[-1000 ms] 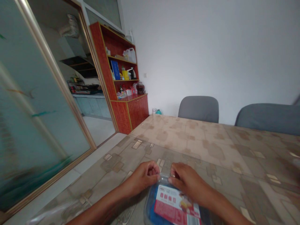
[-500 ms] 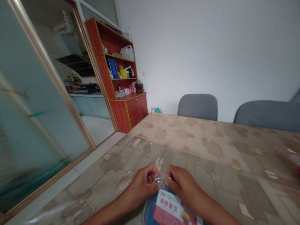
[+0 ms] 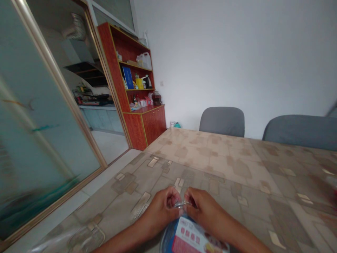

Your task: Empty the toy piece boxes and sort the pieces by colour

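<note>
A blue plastic food container (image 3: pixel 167 234) with a clear rim sits at the bottom edge of the view, partly cut off. On its top is a white and red label (image 3: pixel 191 237) with printed characters and a food picture. My left hand (image 3: pixel 165 205) pinches the clear rim at the container's far end, thumb on top and fingers curled. Close beside it, my right hand (image 3: pixel 197 203) pinches the same rim, its knuckles almost touching the left. The fingertips hide part of the rim between them.
The container is over a table with a patterned cover (image 3: pixel 197 151). Clear plastic (image 3: pixel 79 237) lies at the lower left. Two grey chairs (image 3: pixel 222 121) stand along the far side. A red-brown cabinet (image 3: pixel 150 126) and a sliding glass door (image 3: pixel 52 140) are to the left.
My hands have drawn slightly closer together at the rim, with the right hand shifting a little left. The container's label sits slightly lower in view.
</note>
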### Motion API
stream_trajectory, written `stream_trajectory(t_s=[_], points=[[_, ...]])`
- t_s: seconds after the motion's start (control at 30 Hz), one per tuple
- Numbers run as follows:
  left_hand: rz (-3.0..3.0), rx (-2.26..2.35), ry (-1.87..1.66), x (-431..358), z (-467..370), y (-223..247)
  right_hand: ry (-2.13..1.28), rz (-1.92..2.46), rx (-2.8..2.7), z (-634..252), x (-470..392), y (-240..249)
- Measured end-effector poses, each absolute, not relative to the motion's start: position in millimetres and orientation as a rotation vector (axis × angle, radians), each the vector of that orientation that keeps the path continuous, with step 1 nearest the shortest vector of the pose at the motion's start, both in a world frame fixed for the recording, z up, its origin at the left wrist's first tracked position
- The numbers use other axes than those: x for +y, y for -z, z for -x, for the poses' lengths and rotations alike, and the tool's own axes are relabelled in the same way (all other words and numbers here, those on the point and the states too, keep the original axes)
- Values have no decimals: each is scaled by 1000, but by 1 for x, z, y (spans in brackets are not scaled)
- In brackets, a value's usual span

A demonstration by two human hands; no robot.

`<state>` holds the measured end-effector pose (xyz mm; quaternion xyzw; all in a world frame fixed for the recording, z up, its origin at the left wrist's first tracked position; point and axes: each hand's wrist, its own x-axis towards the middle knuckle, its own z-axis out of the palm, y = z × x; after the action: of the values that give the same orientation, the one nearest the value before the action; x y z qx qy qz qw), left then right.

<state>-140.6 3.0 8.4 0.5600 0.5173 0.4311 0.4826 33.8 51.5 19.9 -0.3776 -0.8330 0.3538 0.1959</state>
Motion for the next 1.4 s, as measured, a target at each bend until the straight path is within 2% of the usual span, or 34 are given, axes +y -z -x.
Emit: stream_trajectory(t_s=[0.4,0.53,0.7,0.9,1.2,1.4], points=[[-1294,1154,-1004,-1,145,-4,-1038,847,-2316,-37,38,-33],[-1525,1305,-1057,-2,145,-7,-1045,852,-2320,-40,44,-35],[-1817,1480,-1067,-11,139,-16,-845,1039,-2425,-44,40,-38],[-1780,1483,-962,-13,142,-23,-607,1122,-2539,-42,40,-43],[-1382,1323,-1109,-15,138,-31,-993,797,-2384,-70,40,-44],[-1374,1305,-1098,-13,133,-35,-1179,1006,-2219,-81,33,-24]])
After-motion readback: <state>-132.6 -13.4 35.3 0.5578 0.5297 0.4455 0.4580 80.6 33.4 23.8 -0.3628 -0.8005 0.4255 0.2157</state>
